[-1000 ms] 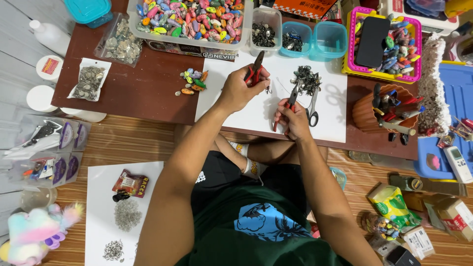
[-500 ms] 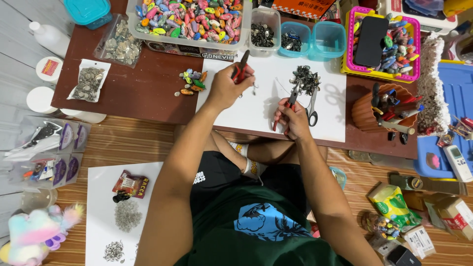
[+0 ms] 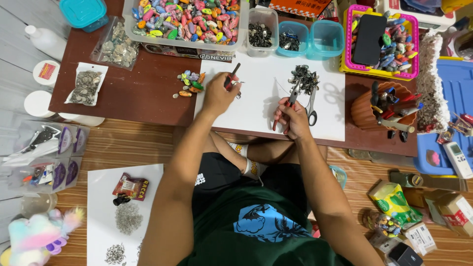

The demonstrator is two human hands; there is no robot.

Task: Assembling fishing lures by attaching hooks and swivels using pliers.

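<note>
Seen from above, a seated person works at a low brown table (image 3: 148, 93) covered partly by a white sheet (image 3: 266, 106). Compared with half a second earlier, the left hand (image 3: 219, 93) has slid slightly outward to its left and lower on the sheet; the right hand (image 3: 293, 118) has barely moved. The left hand is closed around one pair of red-handled pliers (image 3: 231, 78), tips pointing away from the body. The right hand is closed around a second pair of red-handled pliers (image 3: 291, 98), whose nose reaches a pile of dark metal pieces (image 3: 305, 79) just beyond the fingers. One pair of scissors (image 3: 312, 106) lies beside the right hand. A small cluster of coloured beads (image 3: 189, 83) sits left of the left hand. Three small tubs (image 3: 294, 37) stand beyond both hands.
</note>
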